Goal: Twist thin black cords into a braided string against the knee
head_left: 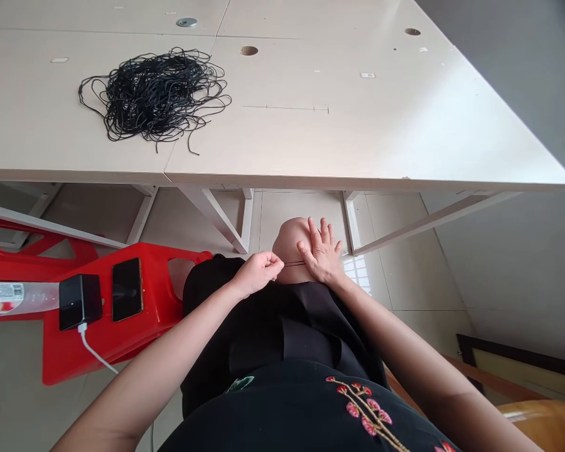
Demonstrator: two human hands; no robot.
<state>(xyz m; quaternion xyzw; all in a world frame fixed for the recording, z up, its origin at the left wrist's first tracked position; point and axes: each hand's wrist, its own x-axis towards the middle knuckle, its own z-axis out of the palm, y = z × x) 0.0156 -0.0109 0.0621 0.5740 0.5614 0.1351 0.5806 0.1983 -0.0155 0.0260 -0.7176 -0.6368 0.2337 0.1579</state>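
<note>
My left hand (pixel 258 274) is closed in a pinch on one end of a thin black cord (pixel 294 263). The cord runs across my bare knee (pixel 288 242) as two close dark strands. Its other end goes under my right hand (pixel 324 257), which lies flat on the side of the knee with fingers spread. What is beneath that palm is hidden. On the table above lies a loose tangled heap of black cord (pixel 155 94), with several loops and ends sticking out.
The pale table (pixel 358 144) spans the view ahead, with a pencilled line (pixel 289 107) on its top. To the left, a red plastic stool (pixel 145 254) carries a phone (pixel 127 289), a black power bank (pixel 80 301) with a white cable (pixel 98 356), and a plastic bottle (pixel 32 297).
</note>
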